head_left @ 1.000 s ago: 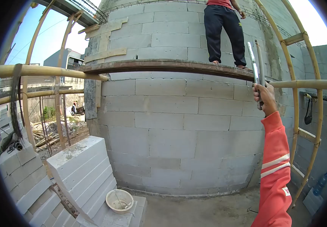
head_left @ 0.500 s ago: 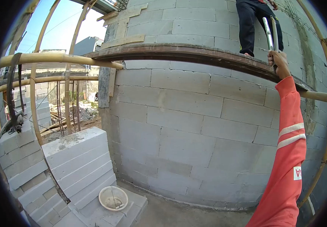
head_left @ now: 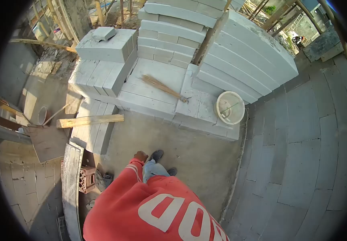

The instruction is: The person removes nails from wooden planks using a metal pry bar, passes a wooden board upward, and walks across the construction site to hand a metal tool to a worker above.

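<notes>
My left hand point(head_left: 141, 156) hangs low in front of my body, beside my shoes point(head_left: 156, 155), at the end of a red sleeve. Its fingers look curled into a loose fist, and nothing shows in it. My right hand is out of view. Ahead, a straw hand broom point(head_left: 159, 85) lies on a low ledge of pale blocks point(head_left: 147, 97). To its right a whitish bucket point(head_left: 229, 107), with a thin rod inside, stands on the blocks.
Tall block stacks point(head_left: 250, 52) rise behind the ledge. A wooden plank point(head_left: 90, 121) lies across blocks at the left. Nearby are a red-brown crate point(head_left: 87, 179), a dark bag point(head_left: 103, 179) and a long board point(head_left: 72, 188). A block wall point(head_left: 298, 160) runs along the right.
The view has swung down and left. My raised right hand, with a metal tool and a stick, has left the picture, as has the person on the scaffold plank. My left hand has come into view.
</notes>
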A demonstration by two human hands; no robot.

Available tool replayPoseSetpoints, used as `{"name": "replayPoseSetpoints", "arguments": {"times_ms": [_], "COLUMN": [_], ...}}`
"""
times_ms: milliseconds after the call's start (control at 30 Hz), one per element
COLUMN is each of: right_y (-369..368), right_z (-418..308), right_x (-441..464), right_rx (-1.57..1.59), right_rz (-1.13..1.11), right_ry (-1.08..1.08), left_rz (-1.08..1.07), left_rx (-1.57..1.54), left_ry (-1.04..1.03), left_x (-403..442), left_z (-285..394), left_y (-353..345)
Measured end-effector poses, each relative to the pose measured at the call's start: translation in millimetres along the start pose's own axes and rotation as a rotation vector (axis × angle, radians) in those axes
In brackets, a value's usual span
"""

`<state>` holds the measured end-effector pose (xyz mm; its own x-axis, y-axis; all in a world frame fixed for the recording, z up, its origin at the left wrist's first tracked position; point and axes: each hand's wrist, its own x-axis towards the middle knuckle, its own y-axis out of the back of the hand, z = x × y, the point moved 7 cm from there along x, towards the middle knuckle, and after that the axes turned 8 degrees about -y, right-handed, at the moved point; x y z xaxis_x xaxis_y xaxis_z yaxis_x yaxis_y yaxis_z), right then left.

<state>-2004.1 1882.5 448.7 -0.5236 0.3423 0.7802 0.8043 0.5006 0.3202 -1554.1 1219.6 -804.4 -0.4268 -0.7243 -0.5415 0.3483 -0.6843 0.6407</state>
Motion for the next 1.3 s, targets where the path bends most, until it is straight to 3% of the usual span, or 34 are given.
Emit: {"name": "replayPoseSetpoints", "arguments": {"times_ms": [67, 267, 467, 600, 800, 900, 1000, 1033, 1100, 1133, 1167, 1200, 1300], "right_y": [-42.6, -105.4, -146.1, -159.5, -207.2, -274.9, -412.8, -435.2, -498.9, -539.8, -527.6, -564.7, -490.0], "right_z": [0.4, 12.0, 20.4, 23.5, -11.9, -45.3, -55.0, -74.6, -69.9, -51.4, -56.6, -16.9, -24.3], "right_x": [-8.1, -28.0, -44.8, -61.2, -161.7, -277.1, -465.4, -532.1, -702.3, -788.8, -877.0, -971.5, -1181.8], "right_rx": [-0.002, 0.056, 0.121, 0.194, 0.358, 0.512, 0.642, 0.381, 0.414, 0.436, 0.288, 0.285, -0.129], "right_rz": [-0.037, -0.091, -0.126, -0.129, -0.189, -0.425, -1.057, -0.938, -1.367, -1.528, -1.647, -1.726, -1.941], "right_ry": [0.009, 0.021, 0.052, 0.081, 0.216, 0.284, 0.025, 0.418, 0.206, 0.277, 0.057, 0.121, 0.493], "left_rz": [0.02, 0.087, 0.186, 0.206, 0.193, 0.188, 0.238, 0.253, 0.349, 0.37, 0.378, 0.386, 0.447], "left_rx": [-0.072, -0.153, -0.132, -0.206, -0.25, -0.252, -0.337, -0.356, -0.394, -0.418, -0.492, -0.563, -0.587], "left_ry": [0.079, -0.014, 0.019, 0.116, 0.233, 0.306, 0.361, 0.37, 0.449, 0.469, 0.507, 0.543, 0.594], "left_x": [-16.6, -32.2, -38.3, -88.1, -150.4, -167.7, -182.1, -187.1, -197.5, -199.9, -201.8, -204.1, -195.9], "left_z": [31.7, 80.4, 49.1, 29.4, -35.5, -76.9, -109.9, -118.4, -141.1, -156.7, -176.6, -196.8, -275.6], "left_y": [11.8, 21.3, 18.4, 35.4, 39.9, 39.4, 52.4, 57.6, 74.1, 78.9, 83.5, 87.9, 105.3]}}
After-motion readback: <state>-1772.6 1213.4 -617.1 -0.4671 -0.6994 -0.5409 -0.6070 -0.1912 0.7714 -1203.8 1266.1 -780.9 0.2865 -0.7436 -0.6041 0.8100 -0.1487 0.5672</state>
